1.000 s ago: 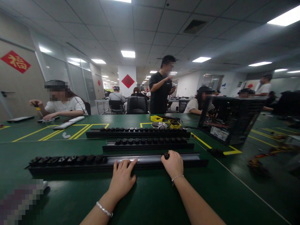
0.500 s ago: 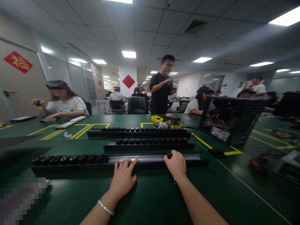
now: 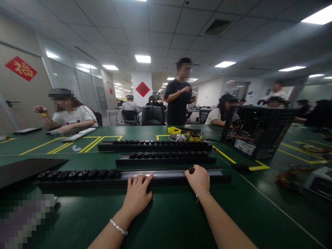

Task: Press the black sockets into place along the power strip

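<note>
A long black rail (image 3: 167, 175) with a shiny metal channel lies across the green table in front of me. Several small dark round parts (image 3: 83, 174) sit in a row along its left half. My left hand (image 3: 138, 194) rests on the near edge and middle of this rail, fingers spread, holding nothing. Toward the rail's right end, my right hand (image 3: 199, 181) pinches a small black round part (image 3: 191, 170) over the channel. My fingers partly cover that part, so whether it touches the channel I cannot tell.
Two more rails, a middle one (image 3: 166, 161) and a far one (image 3: 155, 147), carry rows of similar parts. Behind them are yellow trays (image 3: 174, 130) and a metal dish (image 3: 177, 137). An open computer case (image 3: 255, 133) stands at right. Other people sit and stand beyond.
My right hand has shifted slightly to the right along the rail with the black part still pinched. My left hand stays about where it was.
</note>
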The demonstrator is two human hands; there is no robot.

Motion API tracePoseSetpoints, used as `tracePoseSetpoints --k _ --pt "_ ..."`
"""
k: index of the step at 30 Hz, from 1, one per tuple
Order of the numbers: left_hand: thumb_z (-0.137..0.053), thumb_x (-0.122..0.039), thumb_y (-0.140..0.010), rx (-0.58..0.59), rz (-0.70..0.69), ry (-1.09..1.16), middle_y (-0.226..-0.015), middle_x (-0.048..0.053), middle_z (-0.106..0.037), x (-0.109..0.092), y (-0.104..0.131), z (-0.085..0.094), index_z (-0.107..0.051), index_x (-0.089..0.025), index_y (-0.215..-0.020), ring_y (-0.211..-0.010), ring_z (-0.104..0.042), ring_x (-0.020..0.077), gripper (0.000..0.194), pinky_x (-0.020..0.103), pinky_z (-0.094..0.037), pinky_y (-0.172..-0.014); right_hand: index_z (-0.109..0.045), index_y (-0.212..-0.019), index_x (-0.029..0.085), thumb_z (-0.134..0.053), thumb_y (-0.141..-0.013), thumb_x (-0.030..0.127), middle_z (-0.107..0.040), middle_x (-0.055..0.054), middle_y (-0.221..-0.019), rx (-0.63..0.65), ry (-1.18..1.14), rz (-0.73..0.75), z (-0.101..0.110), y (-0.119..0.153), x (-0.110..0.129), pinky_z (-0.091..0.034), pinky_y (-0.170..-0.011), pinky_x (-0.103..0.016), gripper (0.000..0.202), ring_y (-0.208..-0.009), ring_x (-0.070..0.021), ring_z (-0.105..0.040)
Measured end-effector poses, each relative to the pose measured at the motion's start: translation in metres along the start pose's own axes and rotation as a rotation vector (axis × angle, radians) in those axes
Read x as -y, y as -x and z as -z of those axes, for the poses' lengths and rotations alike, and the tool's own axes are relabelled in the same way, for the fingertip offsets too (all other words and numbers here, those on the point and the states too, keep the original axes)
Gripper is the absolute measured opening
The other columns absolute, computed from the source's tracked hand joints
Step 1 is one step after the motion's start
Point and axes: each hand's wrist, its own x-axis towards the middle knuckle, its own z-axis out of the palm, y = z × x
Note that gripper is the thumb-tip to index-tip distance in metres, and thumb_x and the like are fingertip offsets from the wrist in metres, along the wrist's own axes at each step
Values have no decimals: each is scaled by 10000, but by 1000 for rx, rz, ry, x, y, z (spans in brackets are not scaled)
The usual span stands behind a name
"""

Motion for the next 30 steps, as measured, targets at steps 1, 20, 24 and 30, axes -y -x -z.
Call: tracePoseSetpoints --k 1,20,24,30 --pt "-489 -249 -745 5 3 -1 -1158 28 -542 0 0 1 -375 -331 -1330 -1160 -437 222 602 499 -23 -1096 -524 -684 191 -498 -737 341 -599 -67 -749 0 1 -5 0 0 -1 -343 -739 -302 162 -811 -204 -537" --pt "-481 -245 -741 17 15 -4 -1175 33 -542 -1 0 1 -374 -331 -1333 -1172 -429 226 608 497 -28 -1096 -517 -663 193 -495 -731 329 -587 -65 -727 -13 -8 -2 -2 -3 -6 -346 -738 -299 153 -793 -201 -530" --pt "-480 -246 -741 20 18 -7 -1178 28 -541 -1 0 1 -368 -334 -1335 -1176 -429 223 611 494 -22 -1097 -520 -663 194 -497 -730 333 -586 -64 -720 -18 -3 -1 -1 -3 -7 -347 -732 -298 155 -791 -201 -533" --pt "-484 -250 -739 18 19 -6 -1180 29 -537 -1 0 0 -374 -339 -1331 -1179 -425 227 609 496 -18 -1096 -502 -646 200 -493 -735 343 -591 -63 -724 -12 -20 -13 0 -3 -8 -351 -714 -296 169 -775 -198 -531"
